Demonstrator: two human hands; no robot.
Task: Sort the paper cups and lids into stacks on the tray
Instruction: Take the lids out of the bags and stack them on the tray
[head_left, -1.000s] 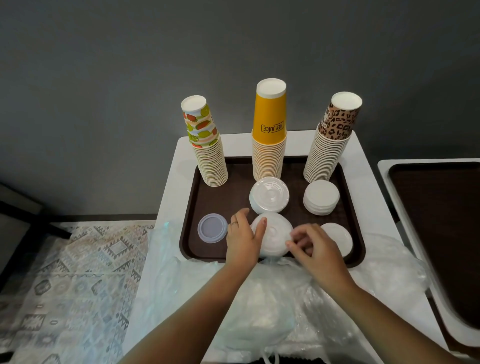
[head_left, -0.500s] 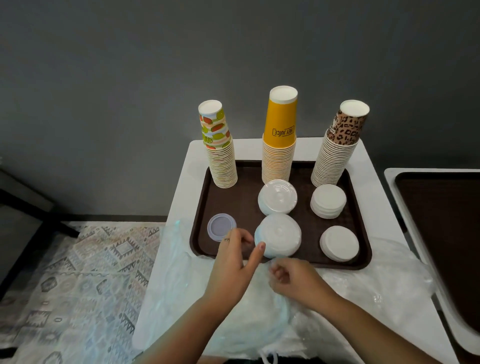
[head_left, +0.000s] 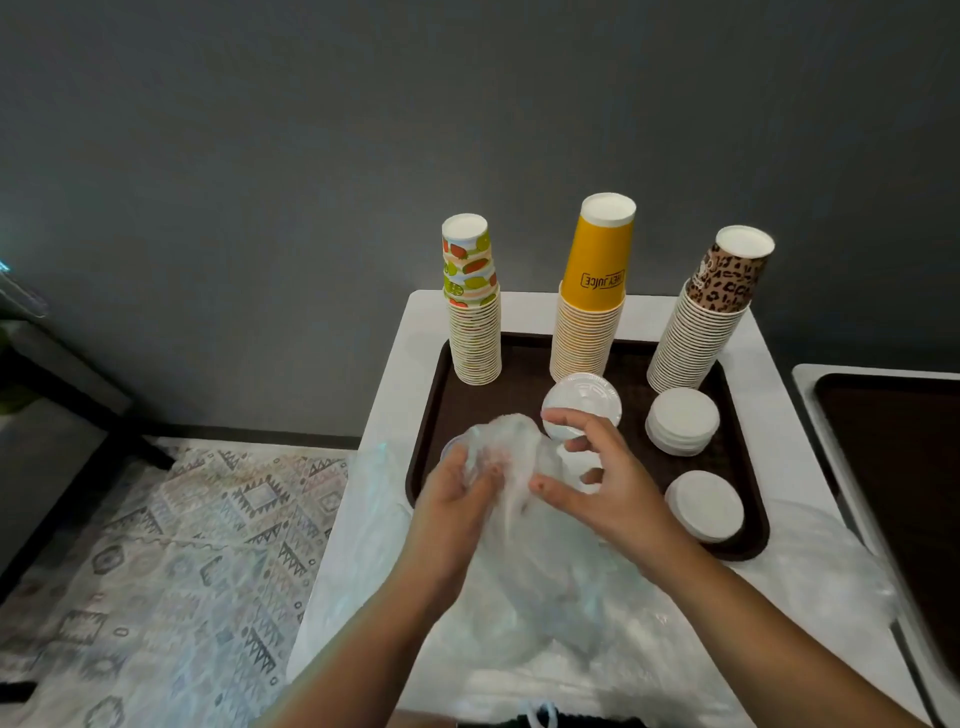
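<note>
So the tall stacks of upside-down paper cups were along the far edge of the brown plastic tray (head_left: 431, 415): fruit-print stack (head_left: 471, 312) at the far left corner, yellow stack (head_left: 592, 301) in the middle, leopard-print stack (head_left: 711, 317) at the far right, all with the long axis pointing up, the leopard-print one leaning right a bit. Lids sat in front: a clear domed lid stack (head_left: 587, 397) mid-tray, and two flat white lid stacks (head_left: 681, 421) (head_left: 705, 506) down the right edge. Probably grouped by type so each pile stays tidy.

Over the near left part of the tray, the left hand (head_left: 457, 493) was clenched on a bunched clear plastic bag (head_left: 511, 467), lifted up, likely to dig out more lids. The right hand (head_left: 597, 478) had its fingers curled against the same bag; I couldn't tell if it actually gripped it.
</note>
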